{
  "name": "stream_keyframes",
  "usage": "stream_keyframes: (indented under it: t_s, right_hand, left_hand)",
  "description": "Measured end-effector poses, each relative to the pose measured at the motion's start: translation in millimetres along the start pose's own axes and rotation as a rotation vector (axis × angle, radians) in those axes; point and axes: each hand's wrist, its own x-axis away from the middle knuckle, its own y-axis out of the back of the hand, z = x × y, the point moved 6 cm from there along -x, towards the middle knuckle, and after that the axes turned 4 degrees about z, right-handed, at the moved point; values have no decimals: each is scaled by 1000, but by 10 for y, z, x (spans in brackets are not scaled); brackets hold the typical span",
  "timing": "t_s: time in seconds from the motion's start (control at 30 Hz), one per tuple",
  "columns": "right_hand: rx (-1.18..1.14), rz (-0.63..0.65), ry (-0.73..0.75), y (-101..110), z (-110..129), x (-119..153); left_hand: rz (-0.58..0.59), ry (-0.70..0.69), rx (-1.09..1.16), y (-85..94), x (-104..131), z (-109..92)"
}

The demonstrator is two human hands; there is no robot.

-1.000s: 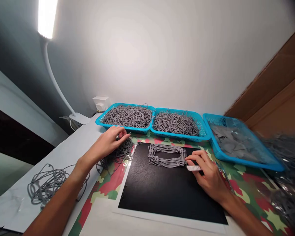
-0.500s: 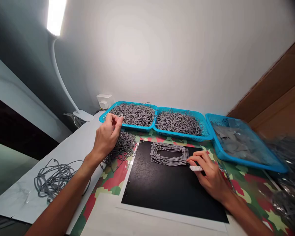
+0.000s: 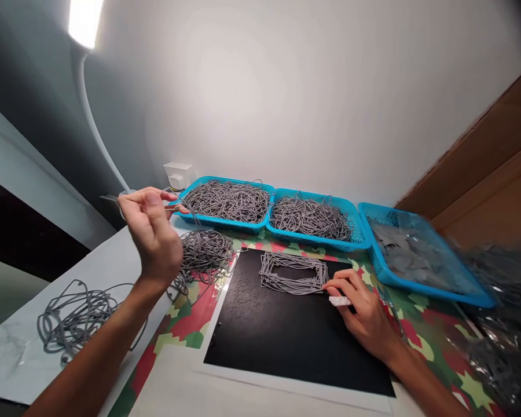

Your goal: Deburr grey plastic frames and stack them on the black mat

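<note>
My left hand is raised, palm turned up, above the left end of the table. Its fingers are closed on a thin grey rubber gasket, a cord-like loop that partly shows beyond the fingertips. My right hand rests at the right end of a neat rectangular stack of grey gaskets, its fingertips together on the lower right corner. At its thumb is something white and crumpled; whether it is held or wrapped on cannot be told. The stack lies on a black sheet.
A tangled gasket pile lies left of the sheet, looser loops farther left. Behind stand two blue baskets of gaskets, left and middle; a third blue basket holds clear bags. A lamp rises at left.
My left hand has moved left and turned palm up, a grey gasket now showing in its fingers. My right hand stays at the stack's corner. The view has shifted slightly.
</note>
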Motion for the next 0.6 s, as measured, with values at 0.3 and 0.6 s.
stream_keyframes:
  t_s: [0.3, 0.6]
  right_hand:
    - [3, 12, 27, 5, 17, 13]
    - [-1, 13, 45, -11, -3, 29]
  left_hand:
    - [69, -88, 95, -153, 134, -390]
    - [453, -308, -93, -414, 732, -697]
